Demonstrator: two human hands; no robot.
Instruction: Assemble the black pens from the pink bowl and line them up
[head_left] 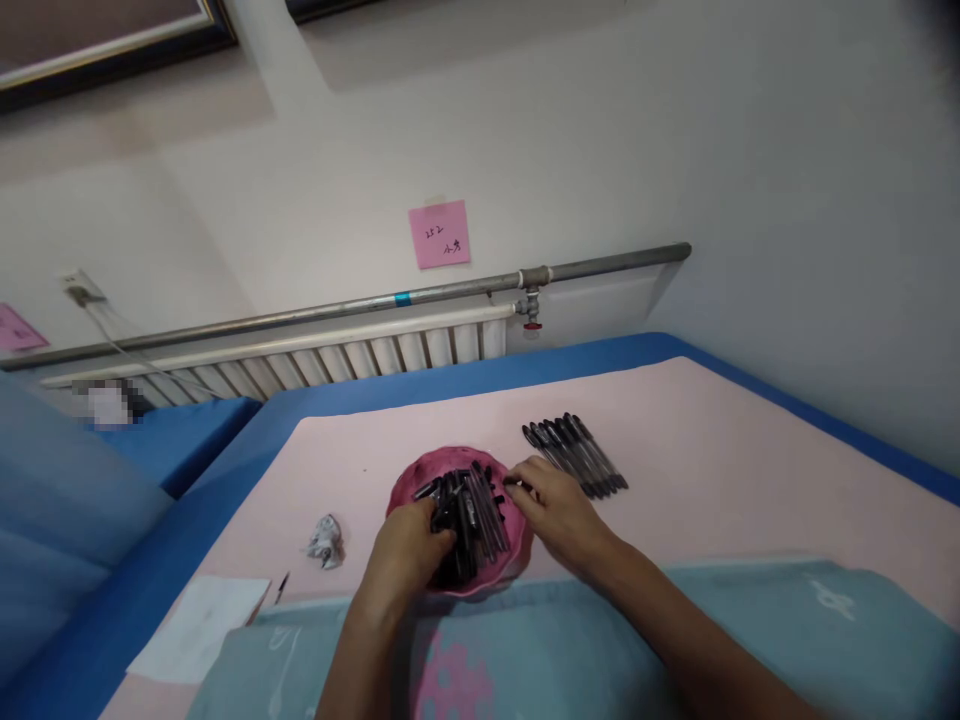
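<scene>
A round pink basket [401, 490] stands on the pale pink table cover, holding a heap of black and clear pens [480, 515]. Inside its left half, my left hand [411, 545] has its fingers curled round dark pens; the fingertips are partly hidden. My right hand [551, 505] is over the basket's right rim, thumb and forefinger pinched on a small black piece that looks like a pen cap. Several small black pieces lie in the basket near it. Beyond my right hand, a row of capped black pens [576, 455] lies side by side on the cover.
Left of the basket lie a crumpled wrapper [325, 542], a thin dark pen-like piece [282, 587] and a white paper sheet [199, 628]. A teal cloth [742, 620] covers the near edge. Behind the blue table edge are a radiator [360, 358] and a pipe [315, 317].
</scene>
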